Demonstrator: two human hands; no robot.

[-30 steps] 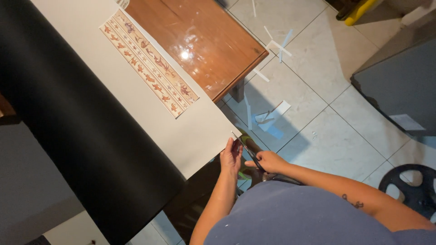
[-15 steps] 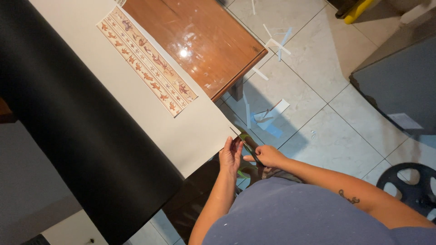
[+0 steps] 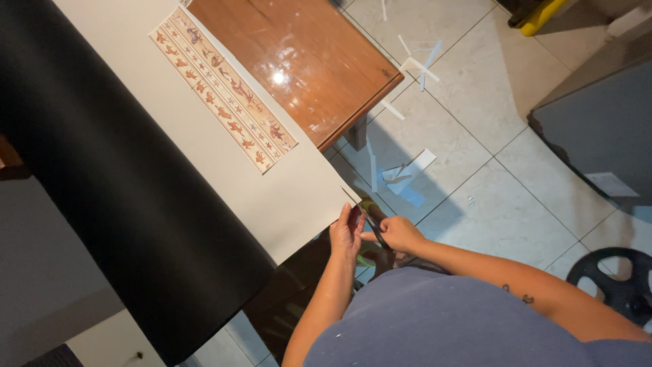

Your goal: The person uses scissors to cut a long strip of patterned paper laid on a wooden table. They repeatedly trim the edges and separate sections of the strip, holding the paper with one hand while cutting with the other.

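A large beige sheet (image 3: 224, 163) with a black rolled side (image 3: 102, 204) lies over a wooden table (image 3: 299, 61). My left hand (image 3: 346, 234) pinches the sheet's near edge. My right hand (image 3: 397, 234) grips scissors (image 3: 363, 216) with green handles, their blades pointing at the corner of that edge. A patterned paper strip (image 3: 224, 92) with reddish figures lies flat on the sheet, farther up.
Paper scraps (image 3: 404, 173) and thin strips (image 3: 418, 61) are scattered on the tiled floor. A dark grey panel (image 3: 598, 129) stands at right, a black wheel (image 3: 614, 285) at lower right, and a yellow object (image 3: 540, 15) at the top.
The view shifted slightly. Both hands stay at the sheet's near corner, with the scissors moved a little along the edge.
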